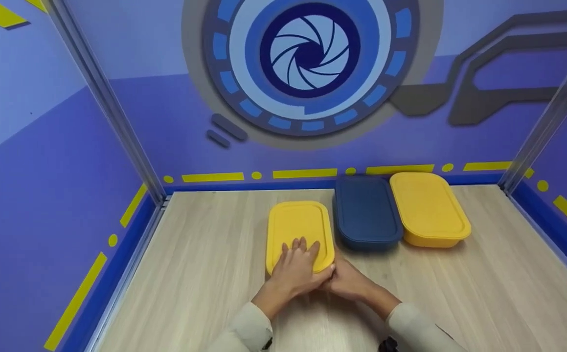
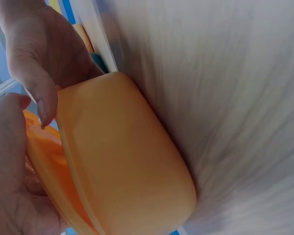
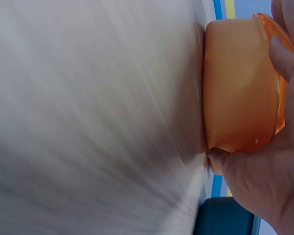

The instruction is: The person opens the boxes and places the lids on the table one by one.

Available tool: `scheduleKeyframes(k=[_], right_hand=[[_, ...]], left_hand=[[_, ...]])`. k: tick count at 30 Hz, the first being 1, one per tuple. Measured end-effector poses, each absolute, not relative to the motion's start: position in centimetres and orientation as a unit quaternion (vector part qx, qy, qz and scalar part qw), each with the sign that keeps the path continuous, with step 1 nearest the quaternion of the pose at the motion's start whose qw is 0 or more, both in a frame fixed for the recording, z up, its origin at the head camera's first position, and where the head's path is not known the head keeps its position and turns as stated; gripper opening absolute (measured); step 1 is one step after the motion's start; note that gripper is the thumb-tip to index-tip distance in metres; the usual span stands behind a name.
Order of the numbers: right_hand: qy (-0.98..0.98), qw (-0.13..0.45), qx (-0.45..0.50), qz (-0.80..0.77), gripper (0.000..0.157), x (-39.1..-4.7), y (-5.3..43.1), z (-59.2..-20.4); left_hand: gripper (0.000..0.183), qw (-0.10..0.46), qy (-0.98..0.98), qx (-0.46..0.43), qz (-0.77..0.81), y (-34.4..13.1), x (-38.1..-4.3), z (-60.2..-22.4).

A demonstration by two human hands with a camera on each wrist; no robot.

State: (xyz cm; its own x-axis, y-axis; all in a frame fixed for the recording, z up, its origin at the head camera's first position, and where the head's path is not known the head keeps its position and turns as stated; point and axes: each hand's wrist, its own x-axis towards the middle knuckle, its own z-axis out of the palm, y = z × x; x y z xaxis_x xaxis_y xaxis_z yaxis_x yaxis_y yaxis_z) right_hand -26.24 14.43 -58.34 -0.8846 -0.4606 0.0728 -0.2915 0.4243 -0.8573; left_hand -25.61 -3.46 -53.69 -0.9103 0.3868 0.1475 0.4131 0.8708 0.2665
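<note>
A yellow lidded container (image 1: 300,215) sits on the table, long side pointing away from me. My left hand (image 1: 295,269) lies across the near half of its lid, fingers straight and spread, thumb along the near edge. At the right near corner my right hand (image 1: 349,281) grips the body; in the right wrist view its thumb lies at the rim and a finger presses the side wall (image 3: 240,88). In the left wrist view the lid (image 2: 51,169) stands apart from the body (image 2: 127,161) along the near side, leaving a narrow gap. The contents are hidden.
A dark blue lidded container (image 1: 367,210) stands right of the yellow one, further back. Beside it is another yellow container (image 1: 430,205), its lid on. The wooden table (image 1: 205,254) is bounded by a printed back wall (image 1: 166,122) and side panels with metal posts.
</note>
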Motion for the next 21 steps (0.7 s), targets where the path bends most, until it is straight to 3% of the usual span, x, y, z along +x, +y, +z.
scheduleKeyframes(k=[3,11,21], right_hand=[[0.827,0.091,-0.211,-0.513,0.119,-26.4,14.2,-58.4],[0.8,0.119,-0.186,-0.558,0.117,-26.2,14.0,-58.4],[0.791,0.12,-0.184,-0.571,0.133,-26.1,13.8,-58.4]], left_hand=[[0.075,0.043,-0.966,-0.207,-0.147,-3.5,-25.6,-53.7],[0.075,0.048,-0.964,-0.213,-0.15,-3.7,-25.6,-53.4],[0.076,0.011,-0.96,-0.212,-0.182,-4.5,-24.9,-52.8]])
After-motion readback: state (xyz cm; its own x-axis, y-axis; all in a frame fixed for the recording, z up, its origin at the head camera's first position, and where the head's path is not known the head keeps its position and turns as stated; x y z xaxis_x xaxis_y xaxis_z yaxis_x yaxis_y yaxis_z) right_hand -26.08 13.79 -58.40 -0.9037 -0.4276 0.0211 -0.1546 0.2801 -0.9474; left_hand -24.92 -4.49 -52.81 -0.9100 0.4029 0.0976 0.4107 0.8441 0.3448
